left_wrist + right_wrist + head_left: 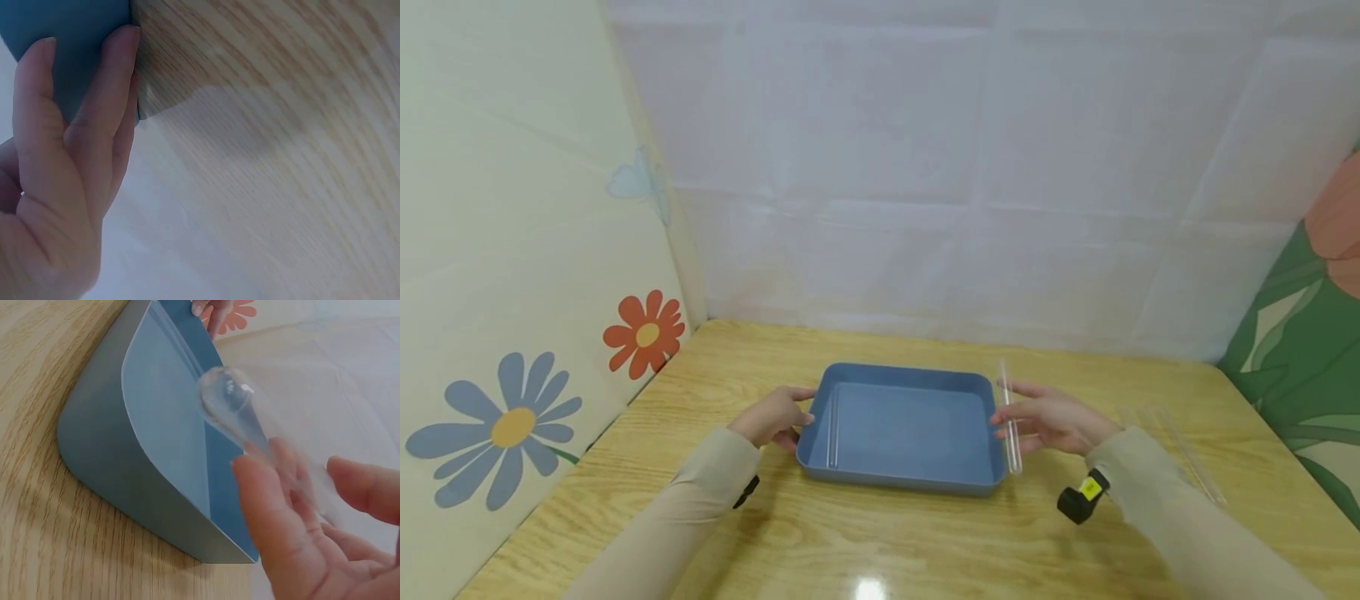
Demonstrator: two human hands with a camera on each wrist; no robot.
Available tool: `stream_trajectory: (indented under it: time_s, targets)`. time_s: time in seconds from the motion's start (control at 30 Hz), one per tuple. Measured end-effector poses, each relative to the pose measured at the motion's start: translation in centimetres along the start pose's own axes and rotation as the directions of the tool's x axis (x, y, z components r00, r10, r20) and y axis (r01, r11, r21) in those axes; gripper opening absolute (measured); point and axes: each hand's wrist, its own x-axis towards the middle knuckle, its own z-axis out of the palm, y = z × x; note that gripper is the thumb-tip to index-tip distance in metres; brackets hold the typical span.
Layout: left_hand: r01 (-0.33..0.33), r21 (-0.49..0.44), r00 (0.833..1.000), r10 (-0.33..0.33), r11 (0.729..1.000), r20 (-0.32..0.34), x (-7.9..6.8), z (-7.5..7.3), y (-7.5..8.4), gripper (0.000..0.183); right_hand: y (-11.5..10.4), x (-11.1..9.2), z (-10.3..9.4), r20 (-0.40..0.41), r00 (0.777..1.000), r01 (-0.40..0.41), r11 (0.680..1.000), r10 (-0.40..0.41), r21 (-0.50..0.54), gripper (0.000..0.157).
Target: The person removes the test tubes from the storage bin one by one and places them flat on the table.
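Note:
A shallow blue tray point(917, 433) sits on the wooden table, one clear glass test tube point(832, 429) lying along its left inner side. My left hand point(775, 417) holds the tray's left wall, thumb at the rim; the left wrist view shows fingers point(94, 112) against the outside. Beside the tray's right end, my right hand point(1048, 417) holds another test tube point(1009, 425) between thumb and fingers. The right wrist view shows this tube's rounded end point(222, 394) raised near the tray rim.
More clear test tubes point(1191, 458) lie on the table point(925, 542) at the right, partly behind my right forearm. A white sheet point(880, 167) hangs behind the table, with flower-patterned cloths at both sides.

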Motion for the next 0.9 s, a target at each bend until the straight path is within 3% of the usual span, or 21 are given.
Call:
stream_trajectory:
  time_s: [0.37,0.9]
  targets:
    - [0.012,-0.007,1.000,-0.012,1.000,-0.001,0.2,0.0,-0.1,0.056,0.5,-0.4,-0.8,-0.041,0.999,-0.003,1.000,0.002,-0.018,0.074]
    - [-0.004,-0.029,1.000,0.005,1.000,0.009,-0.1,0.0,0.0,0.056,0.7,-1.3,-1.6,-0.039,0.999,-0.004,1.000,0.003,-0.026,0.071]
